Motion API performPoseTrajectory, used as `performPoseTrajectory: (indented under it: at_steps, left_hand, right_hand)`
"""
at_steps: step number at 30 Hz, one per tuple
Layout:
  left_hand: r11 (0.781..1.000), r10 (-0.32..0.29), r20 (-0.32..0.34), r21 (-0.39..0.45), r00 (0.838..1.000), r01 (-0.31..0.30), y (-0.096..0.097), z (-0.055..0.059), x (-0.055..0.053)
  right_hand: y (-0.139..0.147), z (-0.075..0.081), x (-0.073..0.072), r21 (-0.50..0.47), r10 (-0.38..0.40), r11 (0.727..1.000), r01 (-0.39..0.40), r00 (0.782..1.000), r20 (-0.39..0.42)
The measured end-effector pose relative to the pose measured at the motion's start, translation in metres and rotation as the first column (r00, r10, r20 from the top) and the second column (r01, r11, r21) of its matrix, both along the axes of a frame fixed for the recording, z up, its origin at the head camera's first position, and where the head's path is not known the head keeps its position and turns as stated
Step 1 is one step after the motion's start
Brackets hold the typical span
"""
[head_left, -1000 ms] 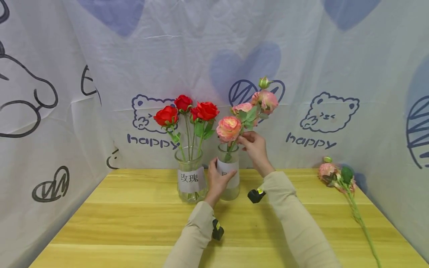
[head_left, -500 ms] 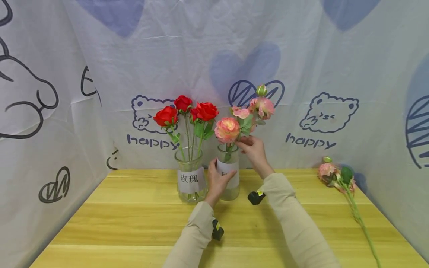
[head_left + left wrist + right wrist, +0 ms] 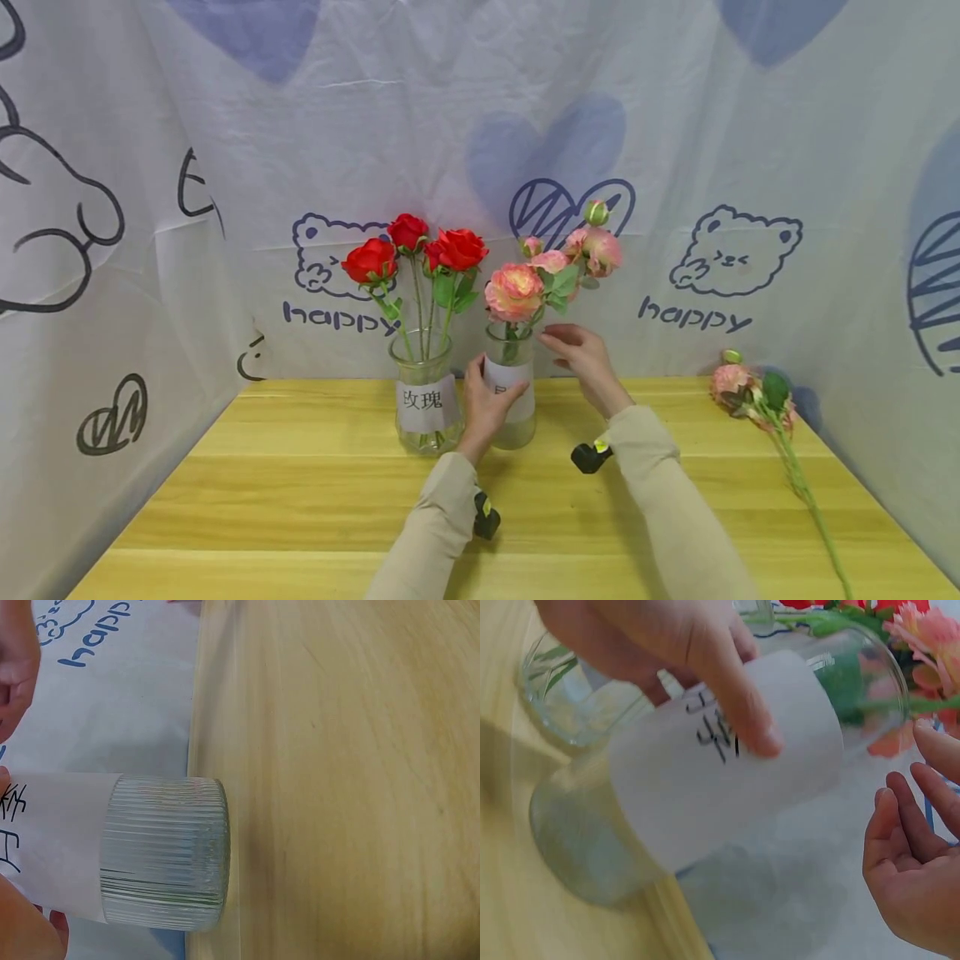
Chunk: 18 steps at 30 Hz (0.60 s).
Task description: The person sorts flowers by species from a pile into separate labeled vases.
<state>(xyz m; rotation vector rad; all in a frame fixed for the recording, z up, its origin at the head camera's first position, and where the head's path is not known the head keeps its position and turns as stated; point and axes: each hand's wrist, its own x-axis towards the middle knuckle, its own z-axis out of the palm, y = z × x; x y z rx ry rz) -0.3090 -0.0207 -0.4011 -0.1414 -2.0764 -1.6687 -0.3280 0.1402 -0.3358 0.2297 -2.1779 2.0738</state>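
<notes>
In the head view my left hand [image 3: 487,408] grips a ribbed glass vase [image 3: 517,432] with a white paper label, thumb across the label and fingers behind. The left wrist view shows the ribbed base of this vase [image 3: 165,855] close up. Pink flowers [image 3: 513,292] stand in its neck, some blooms leaning right. Just right of the rim is my right hand [image 3: 588,362], fingers loosely bent and holding nothing. The right wrist view shows a gap between the fingertips of the right hand [image 3: 915,877] and the green stem at the vase mouth.
Left of the held vase, a second labelled glass vase [image 3: 408,421] bears several red roses [image 3: 460,250]. On the right of the wooden table [image 3: 300,500] lies another pink flower [image 3: 731,383] with a long green stem. A printed cloth [image 3: 420,150] hangs behind.
My right hand has let go of the pink flower's stem and drawn back right and down. The pink blooms first sank a little, then swung right. The left hand stays on the vase.
</notes>
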Motion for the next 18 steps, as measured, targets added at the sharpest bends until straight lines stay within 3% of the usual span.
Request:
performPoseTrajectory:
  at_steps: [4, 10, 18]
  left_hand:
    - [1.000, 0.002, 0.004, 0.001, 1.000, -0.002, 0.001, 0.000, 0.000]
    - [1.000, -0.010, 0.016, 0.015, 1.000, 0.009, 0.003, 0.000, 0.000]
    - [1.000, -0.003, 0.008, 0.026, 1.000, 0.003, 0.002, -0.003, -0.004]
  right_hand:
    - [0.015, -0.006, 0.001, 0.015, 0.013, 1.000, -0.013, 1.000, 0.015]
    - [0.052, -0.014, 0.006, 0.112, 0.030, 0.993, -0.032, 0.999, 0.018]
    - [0.103, -0.017, 0.021, 0.181, 0.014, 0.983, -0.022, 0.999, 0.047]
